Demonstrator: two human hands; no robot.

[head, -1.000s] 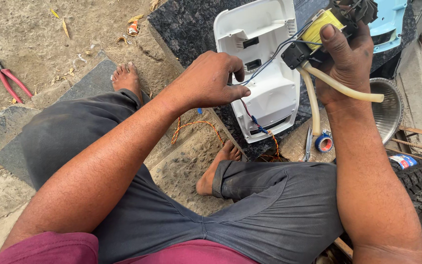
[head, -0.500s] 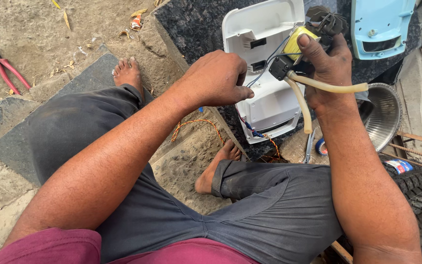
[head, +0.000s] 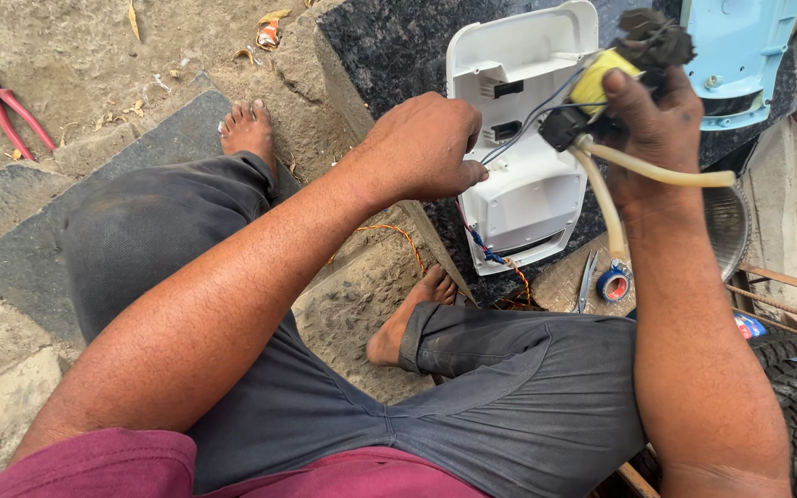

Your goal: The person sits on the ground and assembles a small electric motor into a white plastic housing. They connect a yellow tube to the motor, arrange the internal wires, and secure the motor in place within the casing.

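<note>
- While the person sits cross-legged, the left hand (head: 422,148) reaches forward with knuckles up, fingers curled tight and pinching thin wires at the edge of the white plastic housing (head: 523,138).
- That housing lies open side up on the dark stone slab (head: 389,46), around 12 o'clock from the knees.
- Raised at 1 o'clock, the right hand (head: 657,129) is wrapped around a small yellow-and-black motor part (head: 601,83), forearm nearly vertical.
- Cream tubing (head: 657,171) comes off that part, crossing the right hand.
- Blue tape roll (head: 613,283) sits below the housing, at 6 o'clock of it.
- Red-handled pliers (head: 6,106) lie well apart, out at 10 o'clock on the dirt.
</note>
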